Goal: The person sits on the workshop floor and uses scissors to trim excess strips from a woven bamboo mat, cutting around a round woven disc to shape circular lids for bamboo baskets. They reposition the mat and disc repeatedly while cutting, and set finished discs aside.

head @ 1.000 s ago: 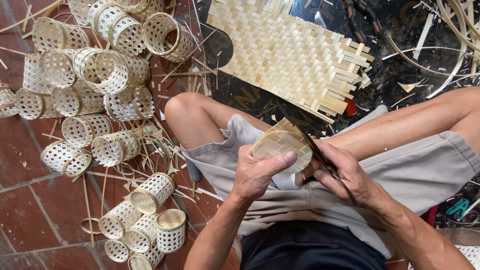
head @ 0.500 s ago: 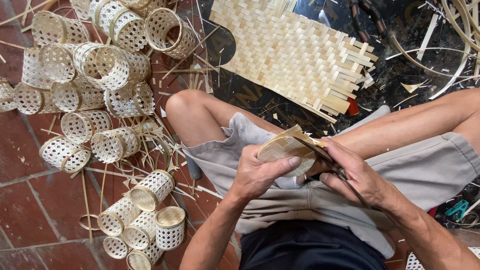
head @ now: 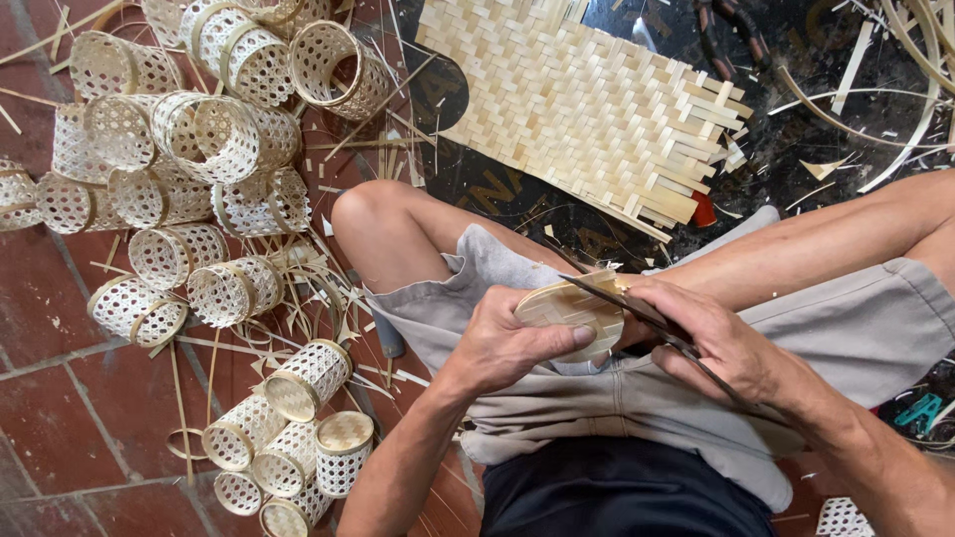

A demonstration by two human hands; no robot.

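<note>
Left hand: we see our left hand (head: 512, 343) curled around a small woven disc (head: 569, 313), thumb pressed along its lower edge, fingers behind it.
Right hand: our right hand (head: 716, 338) is closed on a long dark blade (head: 637, 310); the blade lies slantwise across the top of the disc, its tip toward the left.
Disc: we hold it above our lap, between the two hands, tilted so its pale plaited face shows; it touches both the left thumb and the blade.
Lap: we sit with bare knees spread, in grey shorts (head: 637, 388) and a dark shirt (head: 617, 497).
Mat: a flat woven mat (head: 587, 99) lies on the dark ground beyond our knees, well apart from the hands, loose strip ends sticking out on its right side.
Baskets: a heap of small openwork baskets (head: 189, 149) lies on the red tile floor (head: 60, 418) to our left; a smaller cluster (head: 288, 428) sits near our left elbow, one of them capped with a woven lid.
Scraps: thin strips (head: 318, 288) are scattered between the baskets and our left knee.
</note>
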